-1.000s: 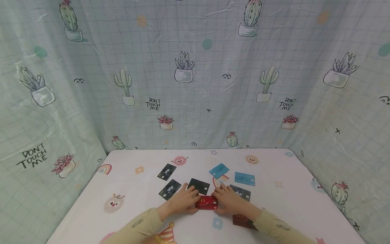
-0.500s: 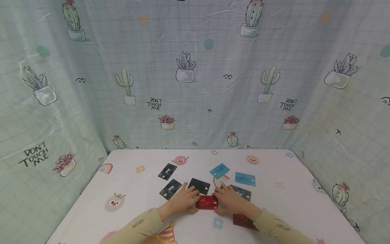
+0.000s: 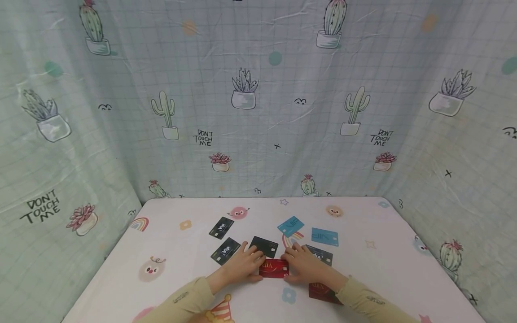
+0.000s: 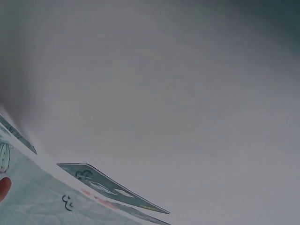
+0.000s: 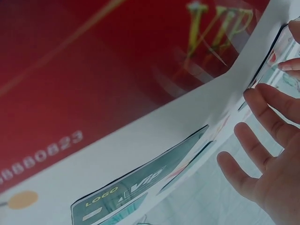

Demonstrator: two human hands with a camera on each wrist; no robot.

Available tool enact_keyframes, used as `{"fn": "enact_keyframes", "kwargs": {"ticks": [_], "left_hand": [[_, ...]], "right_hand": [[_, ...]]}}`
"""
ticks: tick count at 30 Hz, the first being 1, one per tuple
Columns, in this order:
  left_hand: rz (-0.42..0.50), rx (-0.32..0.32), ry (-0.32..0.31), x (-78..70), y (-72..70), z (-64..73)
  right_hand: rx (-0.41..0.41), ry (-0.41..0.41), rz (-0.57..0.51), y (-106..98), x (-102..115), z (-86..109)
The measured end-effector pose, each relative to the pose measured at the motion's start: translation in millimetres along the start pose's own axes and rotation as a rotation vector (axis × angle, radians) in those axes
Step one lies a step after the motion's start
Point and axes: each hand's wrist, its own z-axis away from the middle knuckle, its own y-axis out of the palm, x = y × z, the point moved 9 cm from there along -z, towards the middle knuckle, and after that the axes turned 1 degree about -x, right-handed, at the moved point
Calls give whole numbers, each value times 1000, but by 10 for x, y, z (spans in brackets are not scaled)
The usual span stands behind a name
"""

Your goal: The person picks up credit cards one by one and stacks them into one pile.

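A red VIP card (image 3: 274, 268) lies in the middle of the head view between both hands. My left hand (image 3: 242, 264) grips its left end, thumb at the near side and fingers at the far side. At the right end my right hand (image 3: 304, 265) holds it the same way; in the right wrist view its lower fingers (image 5: 241, 180) spread loosely. Just beyond the red card is a black card (image 3: 263, 247). A second, darker red VIP card (image 3: 323, 291) lies partly under the right wrist. The left wrist view shows mostly tabletop and one fingertip (image 4: 3, 188).
Two black VIP cards (image 3: 221, 228) lie to the left of the hands. Two blue VIP cards (image 3: 325, 237) are at the back right, and another dark VIP card (image 3: 322, 254) sits partly behind the right hand. Patterned cloth (image 3: 258, 125) hangs around the white table (image 3: 186, 251).
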Motion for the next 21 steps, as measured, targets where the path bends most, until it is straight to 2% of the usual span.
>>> {"fn": "enact_keyframes", "kwargs": {"ticks": [9, 15, 21], "left_hand": [[31, -41, 11, 27, -86, 22], [46, -30, 12, 51, -68, 39], [49, -60, 25, 64, -78, 68]], "right_hand": [[3, 8, -54, -24, -21, -16], [10, 23, -42, -8, -51, -34], [5, 38, -60, -45, -65, -29]]}}
